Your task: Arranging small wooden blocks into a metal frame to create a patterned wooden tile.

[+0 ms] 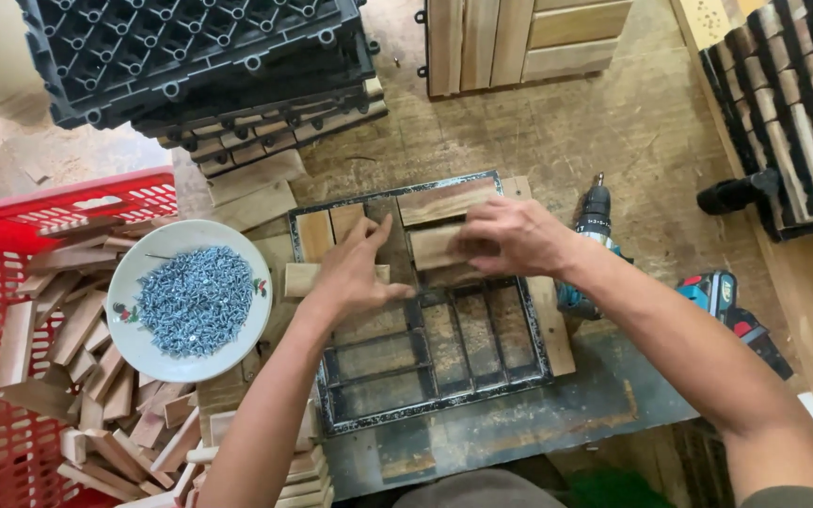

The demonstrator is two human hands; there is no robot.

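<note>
Sawdusty worktop [632, 122]: left hand [355, 273] spread flat on black jig frame [435, 376]; right hand [510, 235] pinching wood slat [435, 246] over frame's top.

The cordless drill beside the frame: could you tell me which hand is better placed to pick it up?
Probably the right hand. It rests on a wooden slat at the black frame's right side, and the cordless drill lies just beyond it. The left hand is farther off, nearer the plate of screws.
</note>
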